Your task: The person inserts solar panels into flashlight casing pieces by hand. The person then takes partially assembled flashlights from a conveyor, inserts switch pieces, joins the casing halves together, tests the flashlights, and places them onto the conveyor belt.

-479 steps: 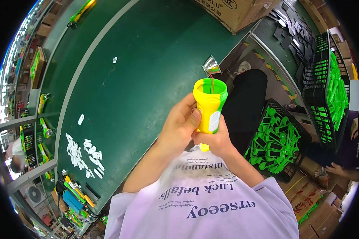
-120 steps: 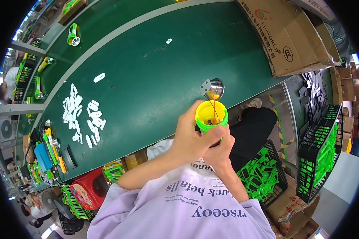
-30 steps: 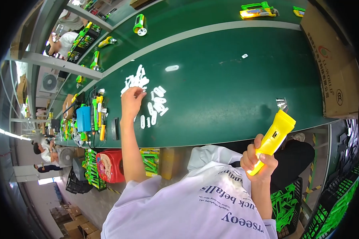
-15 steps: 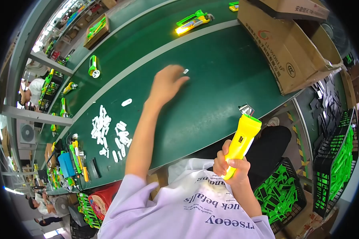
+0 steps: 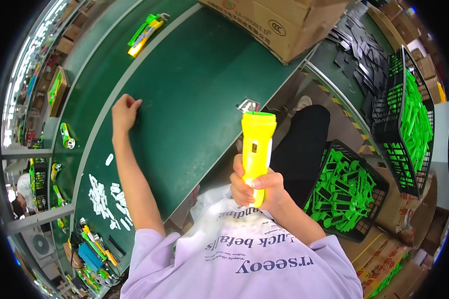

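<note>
In the head view my right hand (image 5: 257,187) is wrapped round the handle of a yellow flashlight (image 5: 258,142), held upright in front of my chest. The flashlight's green-rimmed head end is uncapped, and a shiny reflector piece (image 5: 248,105) hangs out of it on thin wires. Over the green worktop (image 5: 184,89), my left hand (image 5: 125,115) is closed with its fingertips together; whatever they may hold is hidden. Nearer my left forearm lies a pile of small white parts (image 5: 100,197), with one single white part (image 5: 109,159) apart from it.
A cardboard box (image 5: 284,25) stands at the worktop's far right. Black crates of green parts (image 5: 341,192) sit right, beside black strips (image 5: 359,55). Assembled flashlights (image 5: 147,34) rest beyond the pale divider. Tools and a blue object (image 5: 90,256) lie lower left.
The view has swung to the right, shifting the worktop leftward. My left hand has closed, and the small white piece seen by its fingers is out of sight. The flashlight stands more upright.
</note>
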`<state>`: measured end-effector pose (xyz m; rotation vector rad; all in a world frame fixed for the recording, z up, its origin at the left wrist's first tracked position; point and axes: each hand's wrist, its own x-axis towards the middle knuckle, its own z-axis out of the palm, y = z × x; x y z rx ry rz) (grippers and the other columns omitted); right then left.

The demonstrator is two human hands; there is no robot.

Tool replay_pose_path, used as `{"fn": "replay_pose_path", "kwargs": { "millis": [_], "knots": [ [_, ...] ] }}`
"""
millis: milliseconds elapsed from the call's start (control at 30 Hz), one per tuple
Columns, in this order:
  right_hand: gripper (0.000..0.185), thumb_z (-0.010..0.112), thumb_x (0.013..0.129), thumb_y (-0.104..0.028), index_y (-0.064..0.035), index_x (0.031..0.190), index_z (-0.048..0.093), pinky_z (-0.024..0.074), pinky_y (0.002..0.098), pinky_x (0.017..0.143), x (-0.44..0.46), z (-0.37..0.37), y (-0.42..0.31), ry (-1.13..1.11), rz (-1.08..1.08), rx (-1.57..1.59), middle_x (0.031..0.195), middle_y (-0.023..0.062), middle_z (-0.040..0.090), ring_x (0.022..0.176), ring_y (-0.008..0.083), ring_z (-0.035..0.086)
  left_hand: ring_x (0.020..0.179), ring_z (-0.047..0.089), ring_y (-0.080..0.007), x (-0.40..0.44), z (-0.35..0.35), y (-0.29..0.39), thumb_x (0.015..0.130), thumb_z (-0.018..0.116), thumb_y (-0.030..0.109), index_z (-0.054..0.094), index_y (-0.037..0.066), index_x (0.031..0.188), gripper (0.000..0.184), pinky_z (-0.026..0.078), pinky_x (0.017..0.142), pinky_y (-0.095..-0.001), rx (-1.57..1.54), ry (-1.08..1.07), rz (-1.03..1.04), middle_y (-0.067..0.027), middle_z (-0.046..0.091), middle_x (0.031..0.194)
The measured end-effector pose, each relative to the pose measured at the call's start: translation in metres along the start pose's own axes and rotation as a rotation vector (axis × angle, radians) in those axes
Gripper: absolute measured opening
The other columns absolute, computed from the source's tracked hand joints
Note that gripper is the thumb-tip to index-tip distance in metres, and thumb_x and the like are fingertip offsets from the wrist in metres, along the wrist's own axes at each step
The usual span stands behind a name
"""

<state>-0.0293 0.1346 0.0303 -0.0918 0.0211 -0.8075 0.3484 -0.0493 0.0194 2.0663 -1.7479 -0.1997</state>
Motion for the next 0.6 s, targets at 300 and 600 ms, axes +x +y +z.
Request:
{"fn": "replay_pose_path", "kwargs": {
  "millis": [300,600],
  "knots": [
    [0.033,0.064,0.076,-0.009,-0.0043,0.102,0.044,0.0350,0.0320,0.049,0.003,-0.004,0.002,-0.042,0.010,-0.029,0.067,0.0077,0.049,0.052,0.0169,0.047,0.078,0.065,-0.0191,-0.024,-0.023,0.032,0.086,0.066,0.008,0.068,-0.002,0.094,0.012,0.052,0.072,-0.0311,-0.250,-0.064,-0.149,-0.0100,0.070,0.088],
    [0.035,0.070,0.074,-0.009,-0.0055,0.101,0.047,0.0408,0.0334,0.048,0.009,-0.006,0.004,0.031,0.009,-0.046,0.063,0.0076,0.049,0.051,0.0192,0.050,0.081,0.054,-0.0132,-0.156,-0.023,0.195,0.083,0.074,0.006,0.065,0.003,0.086,0.010,0.041,0.074,-0.0250,-1.336,-0.457,0.144,-0.0055,0.057,0.086]
  ]
}}
